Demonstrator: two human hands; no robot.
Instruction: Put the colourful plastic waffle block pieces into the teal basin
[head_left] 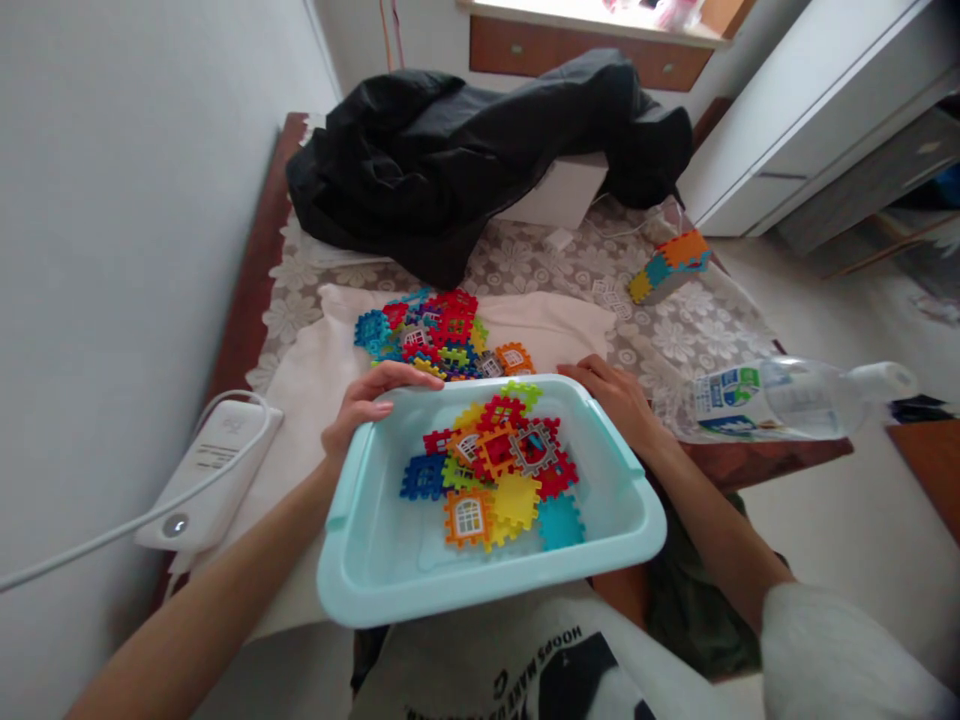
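A light turquoise plastic basin (375, 590) is held close to my body, over the table's near edge. My left hand (367, 400) grips its far left corner, thumb and fingers on the rim. At the far right corner, my right hand (611, 400) holds the rim too, its fingertips partly hidden behind it. Inside lie several interlocking plastic building tiles, among them an orange window tile (469, 517), a dark blue tile (424, 477), a yellow tile (517, 500) and a grey frame tile (534, 447). Just beyond the basin, a pile of similar tiles (454, 320) rests on a white cloth (292, 385).
A clear plastic bottle (810, 400) lies at the table's right edge. Behind it stands a small assembled tile block (671, 265). Black fabric (450, 150) covers the back, partly over a white box (559, 190). On the left sits a white power strip (217, 470) with a cable.
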